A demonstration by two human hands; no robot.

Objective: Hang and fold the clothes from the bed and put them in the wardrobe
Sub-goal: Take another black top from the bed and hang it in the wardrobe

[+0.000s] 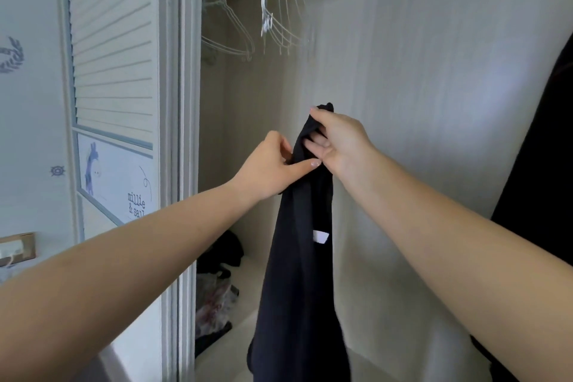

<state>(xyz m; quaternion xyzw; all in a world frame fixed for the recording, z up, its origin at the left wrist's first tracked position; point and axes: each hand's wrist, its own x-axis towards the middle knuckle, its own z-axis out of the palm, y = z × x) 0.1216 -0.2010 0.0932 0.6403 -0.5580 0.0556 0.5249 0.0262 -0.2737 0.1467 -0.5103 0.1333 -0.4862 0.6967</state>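
Note:
A dark navy garment (pixel 297 273) with a small white label hangs down in front of the open wardrobe (pixel 403 102). My right hand (pixel 338 139) grips its bunched top from the right. My left hand (pixel 273 164) pinches the same fabric just below, from the left. Both hands are held at chest height inside the wardrobe opening. Several empty white wire hangers (pixel 282 9) hang from the rail high above the garment, and another pair of hangers (pixel 226 25) hangs further left.
A louvred white wardrobe door (pixel 114 40) stands at the left with a cartoon panel below. On the wardrobe floor lie dark clothes (pixel 223 251) and a patterned bundle (pixel 214 304). Another dark garment (pixel 542 180) hangs at the right edge.

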